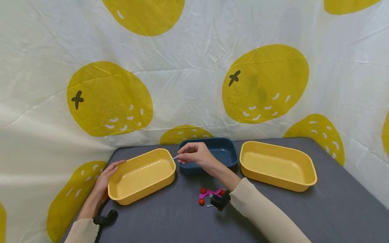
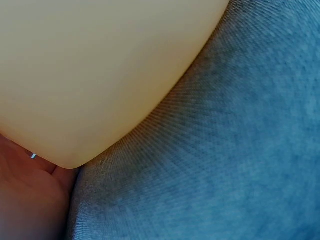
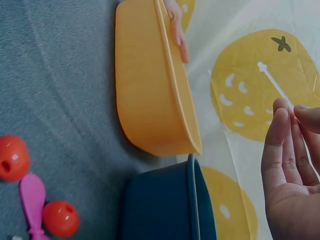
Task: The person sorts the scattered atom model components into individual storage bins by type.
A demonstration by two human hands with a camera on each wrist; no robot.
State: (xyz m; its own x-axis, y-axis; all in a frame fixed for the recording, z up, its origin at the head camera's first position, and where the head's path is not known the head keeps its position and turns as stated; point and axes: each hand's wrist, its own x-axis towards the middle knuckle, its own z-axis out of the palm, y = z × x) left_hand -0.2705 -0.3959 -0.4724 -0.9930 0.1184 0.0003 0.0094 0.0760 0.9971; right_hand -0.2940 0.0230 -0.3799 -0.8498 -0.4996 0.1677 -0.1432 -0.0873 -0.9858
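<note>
Near the far left corner of the desk, a thin white stick is pinched by the right hand above a yellow tray, its left side being touched by the left hand, fingers extended

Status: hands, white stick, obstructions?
Right hand pinching white stick. Stick raised, apparently above left yellow tray. Left hand resting against that tray. Nothing visible blocking stick.

The left tray stands beside the middle tray.
</note>
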